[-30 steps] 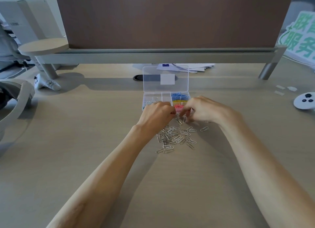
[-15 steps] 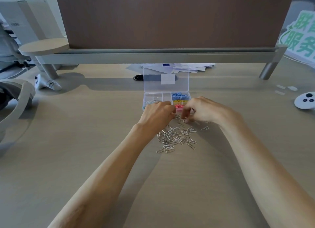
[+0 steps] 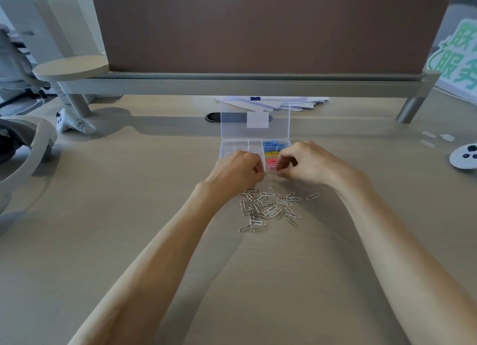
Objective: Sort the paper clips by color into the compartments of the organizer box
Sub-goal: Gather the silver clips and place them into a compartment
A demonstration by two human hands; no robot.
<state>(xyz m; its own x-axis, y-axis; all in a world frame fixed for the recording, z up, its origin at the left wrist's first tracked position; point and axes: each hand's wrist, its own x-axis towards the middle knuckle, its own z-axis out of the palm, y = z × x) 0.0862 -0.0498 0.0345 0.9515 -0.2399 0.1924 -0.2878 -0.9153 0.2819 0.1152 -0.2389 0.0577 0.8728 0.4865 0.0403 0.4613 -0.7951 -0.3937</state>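
L hand [image 3: 236, 169], R hand [image 3: 308, 164]: fingers curled, tips close together over near edge of clear plastic organizer box [image 3: 229, 127], lid up. Held item: can't tell. Box R column, far to near: blue clips [image 3: 274, 144], yellow clips [image 3: 272, 153], pink clips [image 3: 271, 161]. Silver metal paper clips [image 3: 268, 207]: loose pile on beige desk [image 3: 129, 215], just near side of hands.

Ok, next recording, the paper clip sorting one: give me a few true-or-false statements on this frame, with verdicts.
1. The lid of the organizer box stands open. True.
2. The loose pile on the desk is made of pink clips. False: it is silver; the pink clips lie in the box.
3. The blue clips sit in the compartment behind the yellow clips. True.
4. The left hand lies flat on the desk. False: it and the right hand are at the box's near edge, fingers curled.
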